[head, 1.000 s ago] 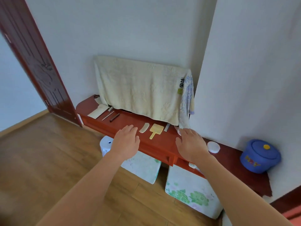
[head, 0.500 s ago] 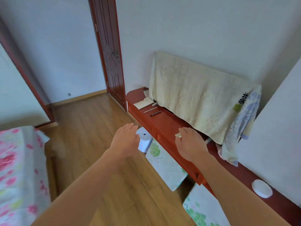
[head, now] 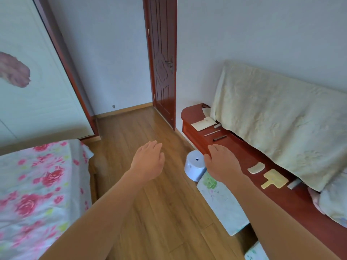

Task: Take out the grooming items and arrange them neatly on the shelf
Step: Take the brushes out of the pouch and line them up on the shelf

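On the shelf (head: 244,152), the yellow paddle (head: 276,178) is judged light, stiff, best pinched at its handle; left grip (head: 148,160) and right grip (head: 223,164) are spread, empty.

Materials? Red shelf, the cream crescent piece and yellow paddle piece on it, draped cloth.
The shelf is likely wood under glossy red-brown lacquer, given the sheen on top. The crescent piece is smooth and pale: plastic or horn, cannot tell. The paddle piece is flat and yellow, probably plastic. The cloth is a soft textile with a raised pattern, hanging in folds.
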Demonstrator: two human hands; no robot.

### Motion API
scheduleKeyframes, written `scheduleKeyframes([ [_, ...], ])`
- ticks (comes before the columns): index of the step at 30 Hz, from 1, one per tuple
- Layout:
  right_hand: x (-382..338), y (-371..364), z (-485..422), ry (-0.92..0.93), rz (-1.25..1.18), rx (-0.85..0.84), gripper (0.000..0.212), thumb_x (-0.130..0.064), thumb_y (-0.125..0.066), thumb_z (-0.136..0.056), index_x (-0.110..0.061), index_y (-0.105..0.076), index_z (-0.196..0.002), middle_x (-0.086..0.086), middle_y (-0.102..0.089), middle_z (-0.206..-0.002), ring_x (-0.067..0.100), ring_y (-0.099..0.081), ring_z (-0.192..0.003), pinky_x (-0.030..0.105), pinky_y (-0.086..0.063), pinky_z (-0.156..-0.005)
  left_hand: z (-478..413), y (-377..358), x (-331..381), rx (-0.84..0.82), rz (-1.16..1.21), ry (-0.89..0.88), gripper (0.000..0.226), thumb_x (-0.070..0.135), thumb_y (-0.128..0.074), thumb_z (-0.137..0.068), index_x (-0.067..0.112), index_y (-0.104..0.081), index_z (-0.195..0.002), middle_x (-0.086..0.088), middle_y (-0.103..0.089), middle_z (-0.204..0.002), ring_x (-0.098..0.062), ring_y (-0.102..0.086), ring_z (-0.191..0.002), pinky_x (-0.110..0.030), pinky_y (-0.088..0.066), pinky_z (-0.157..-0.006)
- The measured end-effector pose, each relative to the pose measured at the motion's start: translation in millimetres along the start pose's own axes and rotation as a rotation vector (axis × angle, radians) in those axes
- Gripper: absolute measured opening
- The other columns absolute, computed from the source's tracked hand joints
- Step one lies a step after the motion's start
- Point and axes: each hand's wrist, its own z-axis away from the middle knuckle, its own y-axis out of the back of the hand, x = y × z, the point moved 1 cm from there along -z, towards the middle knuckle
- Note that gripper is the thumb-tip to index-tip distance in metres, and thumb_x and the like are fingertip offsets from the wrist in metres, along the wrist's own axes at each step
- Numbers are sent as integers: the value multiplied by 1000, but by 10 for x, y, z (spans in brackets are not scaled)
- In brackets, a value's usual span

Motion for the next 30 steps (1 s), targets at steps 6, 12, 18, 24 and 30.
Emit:
scheduleKeyframes([
  [6,-359,-162,-415,-12,-80,-96,51,-38,-30,-94,-12,-54,-130,9,-56,-131,28,-52,-121,39,-41,-100,-372,36,-406,-6,12,15,52,38,-24,-106,19,-32,-154,-1,-30,-162,-19,-23,-150,-42,-19,-124],
  [12,-390,-401,-1150,77,-54,-74,46,-42,-12,-89,-17,-50,-95,-3,-51,-89,21,-50,-93,33,-44,-90,-948,30,-614,3,22,46,51,36,-24,-107,19,-31,-154,-1,-28,-162,-19,-22,-151,-40,-17,-125],
  [18,-482,-610,-1981,163,-63,-71,45,-42,-21,-95,-15,-56,-102,-4,-58,-97,15,-54,-94,33,-48,-93,-1505,65,-862,-9,70,104,50,32,-27,-107,16,-32,-154,-2,-30,-161,-19,-22,-150,-39,-18,-124],
  [24,-619,-772,-2653,191,-28,-87,24,-36,-33,-100,-20,-49,-92,-5,-57,-92,12,-54,-88,31,-50,-91,-2068,66,-1159,2,46,107,49,32,-29,-107,16,-32,-154,-3,-30,-161,-19,-23,-150,-39,-19,-124],
  [30,-894,-966,-3233,115,-27,-67,32,-33,-32,-99,-15,-58,-104,-1,-61,-102,16,-57,-97,36,-48,-97,-2812,45,-1651,-8,12,40,50,34,-27,-106,17,-33,-154,-2,-32,-160,-18,-25,-150,-39,-19,-124],
])
